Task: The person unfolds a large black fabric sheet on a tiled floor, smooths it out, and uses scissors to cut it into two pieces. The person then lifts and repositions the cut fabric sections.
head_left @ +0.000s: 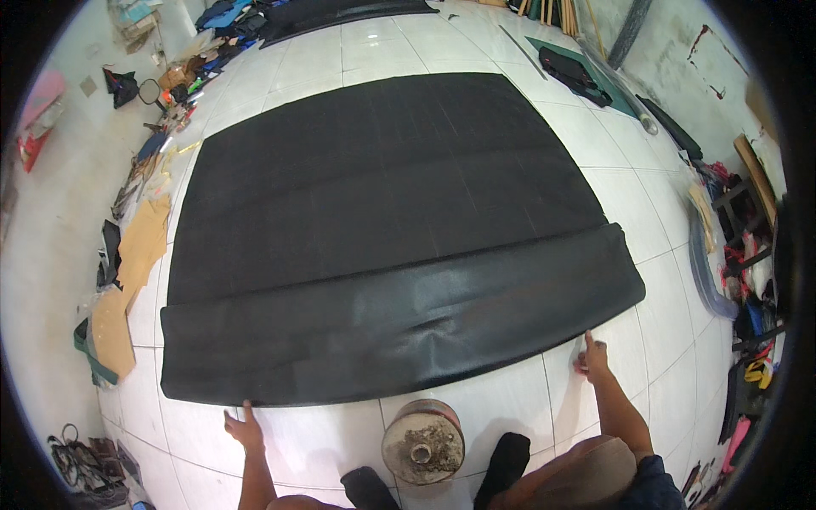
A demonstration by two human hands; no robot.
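Note:
A large sheet of black leather-like material (387,187) lies spread on the floor, its matte side up with faint pale lines across it. Its near end is folded over or rolled into a wide glossy band (357,331), creased near the middle. At the left of the band's front edge is my left hand (246,429), index finger reaching to the edge and thumb apart. Farther right, my right hand (595,357) touches the same edge with its index finger stretched out; the other fingers are loosely bent. Neither hand visibly grips the material.
Between my feet stands a stained round drum-shaped thing (422,446) with a ring in its top. Tan cut pieces (140,246) and scraps line the left wall. A black bag (574,75) lies at the far right on a green sheet. A cluttered rack (748,263) stands at right.

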